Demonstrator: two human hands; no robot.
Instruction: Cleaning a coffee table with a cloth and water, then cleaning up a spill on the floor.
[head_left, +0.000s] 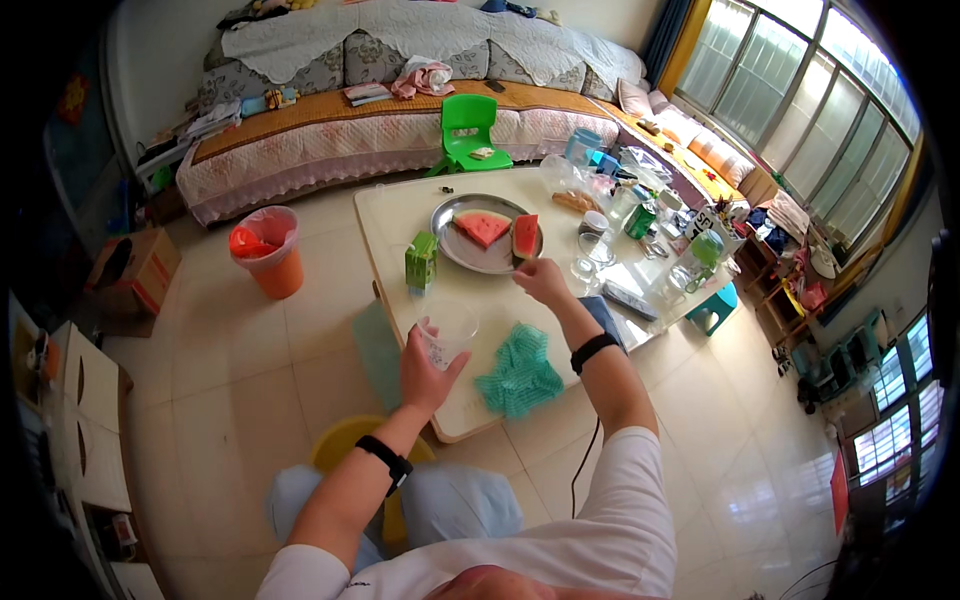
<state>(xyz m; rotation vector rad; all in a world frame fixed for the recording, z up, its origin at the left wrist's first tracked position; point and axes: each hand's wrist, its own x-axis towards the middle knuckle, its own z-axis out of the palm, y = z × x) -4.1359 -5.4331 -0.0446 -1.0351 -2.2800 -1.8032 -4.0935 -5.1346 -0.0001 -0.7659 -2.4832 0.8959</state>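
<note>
My left hand (429, 369) is closed around a clear plastic cup (448, 330) above the near left part of the table. My right hand (541, 280) is at the near right rim of a round metal plate (465, 257), with its fingers bent together just below a watermelon slice (526, 234); whether they touch or hold anything is hidden. A wider watermelon wedge (484, 227) lies on the same plate. Left of the plate stands a green drink carton (421, 262). A crumpled teal cloth (520, 370) lies right of the cup, near the front edge.
On the right of the table (390, 217) are a green can (640, 220), a lidded jar (594, 222), a bottle with a green lid (697, 259) and a dark case (628, 300). An orange bin (276, 262) stands left; a green chair (469, 127) is behind.
</note>
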